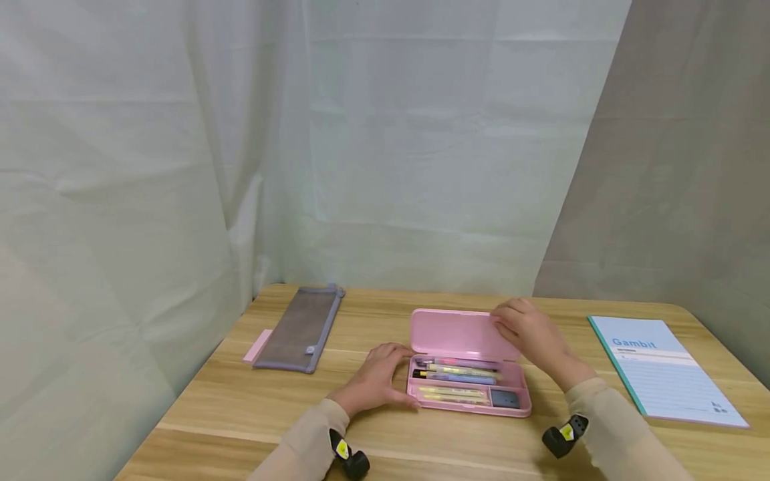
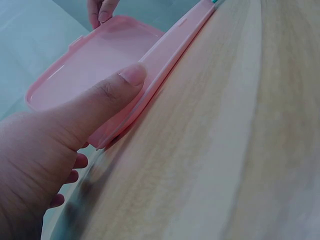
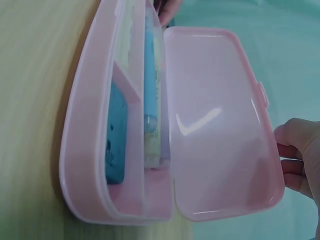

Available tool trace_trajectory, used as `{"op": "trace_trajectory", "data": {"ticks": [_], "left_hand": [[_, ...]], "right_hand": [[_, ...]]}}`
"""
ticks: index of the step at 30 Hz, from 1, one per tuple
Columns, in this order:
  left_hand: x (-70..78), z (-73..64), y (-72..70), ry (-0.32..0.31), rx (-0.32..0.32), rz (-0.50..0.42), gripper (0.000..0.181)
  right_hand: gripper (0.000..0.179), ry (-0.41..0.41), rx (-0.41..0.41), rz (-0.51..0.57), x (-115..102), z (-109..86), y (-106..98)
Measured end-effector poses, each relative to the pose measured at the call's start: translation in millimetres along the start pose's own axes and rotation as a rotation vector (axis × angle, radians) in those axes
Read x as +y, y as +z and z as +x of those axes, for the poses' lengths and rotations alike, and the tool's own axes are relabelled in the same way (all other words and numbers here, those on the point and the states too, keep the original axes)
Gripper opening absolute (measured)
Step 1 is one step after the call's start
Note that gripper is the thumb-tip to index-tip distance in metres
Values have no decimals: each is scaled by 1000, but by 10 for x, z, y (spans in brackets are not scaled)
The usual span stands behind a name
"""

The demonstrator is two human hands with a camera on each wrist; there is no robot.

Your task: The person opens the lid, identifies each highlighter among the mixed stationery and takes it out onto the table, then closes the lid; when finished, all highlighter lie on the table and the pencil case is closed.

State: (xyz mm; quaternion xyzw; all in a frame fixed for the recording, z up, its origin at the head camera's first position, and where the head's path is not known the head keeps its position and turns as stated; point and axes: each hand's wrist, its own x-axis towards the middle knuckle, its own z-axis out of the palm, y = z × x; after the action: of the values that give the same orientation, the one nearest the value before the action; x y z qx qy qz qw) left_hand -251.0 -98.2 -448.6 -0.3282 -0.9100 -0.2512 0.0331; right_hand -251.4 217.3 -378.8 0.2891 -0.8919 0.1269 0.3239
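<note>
pink pencil case, grey mesh pouch, blue lined notebook

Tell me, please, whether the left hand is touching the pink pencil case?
Touching. The left wrist view shows the left hand with its thumb pressed flat against the end wall of the pink pencil case, with no gap between them.

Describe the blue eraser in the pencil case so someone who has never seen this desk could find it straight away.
On the wooden table, find the open pink pencil case between the two hands. In its front right corner sits the blue eraser, the only short, blocky item beside the long pens.
</note>
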Motion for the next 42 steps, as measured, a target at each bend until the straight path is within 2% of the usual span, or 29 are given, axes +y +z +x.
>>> {"op": "trace_trajectory", "data": {"ticks": [4, 19, 28, 37, 42], "left_hand": [[11, -2, -8, -10, -5, 2, 88], [31, 3, -5, -30, -20, 15, 89], [0, 4, 12, -23, -17, 47, 90], [4, -2, 6, -18, -4, 52, 90], [18, -2, -2, -7, 2, 52, 88]], "right_hand": [[20, 2, -26, 5, 33, -7, 16], [41, 182, -275, 115, 117, -35, 66], [40, 199, -293, 169, 160, -21, 175], [42, 264, -394, 251, 235, -42, 317], [40, 279, -407, 278, 256, -53, 373]]}}
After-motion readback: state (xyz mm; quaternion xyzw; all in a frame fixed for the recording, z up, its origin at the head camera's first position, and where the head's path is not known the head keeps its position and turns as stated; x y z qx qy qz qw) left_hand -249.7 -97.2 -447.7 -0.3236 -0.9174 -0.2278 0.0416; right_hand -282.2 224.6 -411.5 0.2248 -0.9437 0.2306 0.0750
